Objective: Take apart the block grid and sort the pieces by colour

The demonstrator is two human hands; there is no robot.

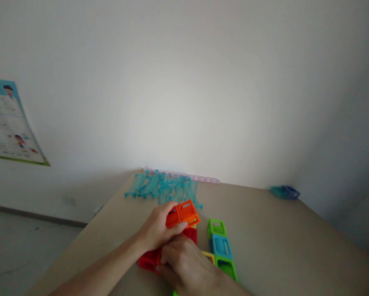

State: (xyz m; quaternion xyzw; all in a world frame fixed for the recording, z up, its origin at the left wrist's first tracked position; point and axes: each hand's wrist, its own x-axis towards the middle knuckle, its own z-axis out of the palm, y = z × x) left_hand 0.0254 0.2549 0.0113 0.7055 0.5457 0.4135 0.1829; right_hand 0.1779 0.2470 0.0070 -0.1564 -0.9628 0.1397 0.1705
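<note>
My left hand (160,228) is closed around orange square frame tiles (184,213) held at the top of a small build on the beige table (280,246). Beside and below it, my right hand (187,267) presses with curled fingers on red tiles (149,260) of the same build. A yellow tile edge (209,257) shows by the right hand. To the right lies a flat row of tiles: green (216,227), blue (221,246), green (227,266).
A teal mesh net (164,187) with a pale purple strip (184,176) lies at the table's far edge by the wall. A small teal and blue piece (285,192) sits at the far right corner. A poster (8,123) hangs on the left wall.
</note>
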